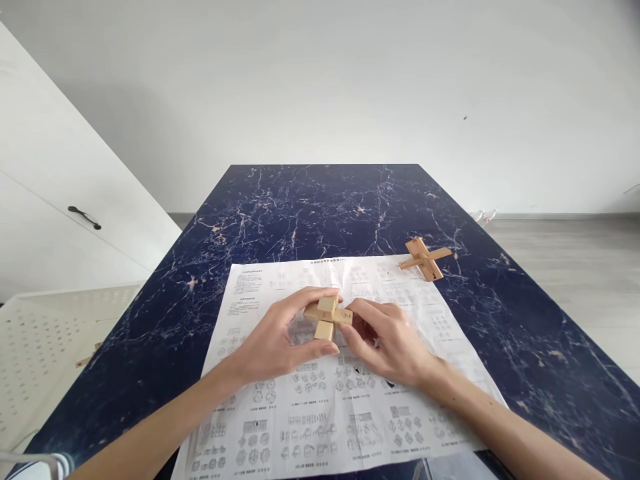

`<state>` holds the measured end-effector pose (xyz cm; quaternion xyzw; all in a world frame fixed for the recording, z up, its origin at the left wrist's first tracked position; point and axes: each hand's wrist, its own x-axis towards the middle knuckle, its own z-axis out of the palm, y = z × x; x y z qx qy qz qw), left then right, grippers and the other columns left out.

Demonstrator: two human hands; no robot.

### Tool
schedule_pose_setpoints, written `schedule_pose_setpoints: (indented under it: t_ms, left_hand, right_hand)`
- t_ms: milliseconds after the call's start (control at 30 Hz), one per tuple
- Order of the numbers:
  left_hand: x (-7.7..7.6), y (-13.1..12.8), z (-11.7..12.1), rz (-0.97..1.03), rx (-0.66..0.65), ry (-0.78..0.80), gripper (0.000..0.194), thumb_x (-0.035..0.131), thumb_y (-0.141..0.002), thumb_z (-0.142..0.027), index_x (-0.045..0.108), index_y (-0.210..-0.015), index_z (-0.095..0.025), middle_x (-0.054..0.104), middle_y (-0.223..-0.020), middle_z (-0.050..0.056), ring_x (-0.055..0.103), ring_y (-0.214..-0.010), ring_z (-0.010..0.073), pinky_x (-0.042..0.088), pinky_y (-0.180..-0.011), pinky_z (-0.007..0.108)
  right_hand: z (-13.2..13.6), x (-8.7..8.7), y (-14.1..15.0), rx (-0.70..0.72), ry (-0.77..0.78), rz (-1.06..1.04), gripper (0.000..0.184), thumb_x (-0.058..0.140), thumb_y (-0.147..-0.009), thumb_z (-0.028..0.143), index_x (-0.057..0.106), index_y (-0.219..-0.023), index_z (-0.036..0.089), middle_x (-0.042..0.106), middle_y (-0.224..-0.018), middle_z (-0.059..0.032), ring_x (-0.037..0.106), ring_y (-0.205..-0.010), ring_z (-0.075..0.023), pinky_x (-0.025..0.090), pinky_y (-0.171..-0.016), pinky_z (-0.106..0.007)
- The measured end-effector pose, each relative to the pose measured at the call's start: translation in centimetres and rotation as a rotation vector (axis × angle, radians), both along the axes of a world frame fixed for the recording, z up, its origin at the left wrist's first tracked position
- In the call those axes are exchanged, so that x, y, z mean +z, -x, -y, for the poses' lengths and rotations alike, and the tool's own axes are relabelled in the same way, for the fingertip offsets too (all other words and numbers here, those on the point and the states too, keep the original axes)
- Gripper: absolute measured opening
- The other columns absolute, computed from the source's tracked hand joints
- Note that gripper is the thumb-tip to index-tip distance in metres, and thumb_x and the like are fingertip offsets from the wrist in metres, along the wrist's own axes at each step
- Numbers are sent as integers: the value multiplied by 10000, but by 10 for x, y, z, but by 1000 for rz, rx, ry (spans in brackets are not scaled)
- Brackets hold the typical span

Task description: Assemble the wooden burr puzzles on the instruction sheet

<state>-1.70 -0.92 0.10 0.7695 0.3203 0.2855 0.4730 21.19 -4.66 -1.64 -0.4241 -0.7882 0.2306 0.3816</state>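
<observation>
A small wooden burr puzzle of interlocking pale blocks is held between my two hands, just above a printed sheet. My left hand wraps its left side, thumb along the near block and fingers over the far side. From the right, my right hand pinches a block that carries a dark mark. Its other fingers are curled, and what lies under them is hidden. Beneath both hands spreads the white instruction sheet, covered with small line drawings of puzzle pieces and assemblies.
A cross-shaped wooden piece rests at the sheet's far right corner on the dark blue marbled table. Left of the table are a cream perforated surface and a white cabinet with a black handle. A clear object shows at the bottom edge.
</observation>
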Motion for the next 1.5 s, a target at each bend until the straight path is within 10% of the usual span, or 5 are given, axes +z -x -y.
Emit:
schedule_pose_setpoints:
  t_ms: [600,1267,1500]
  left_hand:
    - [3,0,-5,9,-114,157,531,663,-978,-641,703,-1263,-195,719,-1024,71,676,-917,231,554,-821,348]
    - [-3,4,-14,-69,-209,327,693,493,-940,-861,567,-824,-182,419,-727,-31,325,-617,123,272,-578,280]
    - [0,3,-10,-73,-235,343,606,528,-987,-776,628,-1148,-200,526,-828,-10,422,-668,145,348,-627,287]
  right_hand:
    - [4,-2,-3,60,-221,36,250,539,-1087,228,475,-846,226,512,-689,48,431,-542,-99,318,-527,-269]
    - [0,0,-9,69,-458,253,184,438,-1160,259,586,-1091,174,619,-786,-30,492,-608,-171,399,-545,-320]
    - [0,-2,-6,86,-426,222,214,432,-1165,270,597,-1074,169,618,-778,-26,501,-592,-162,405,-537,-309]
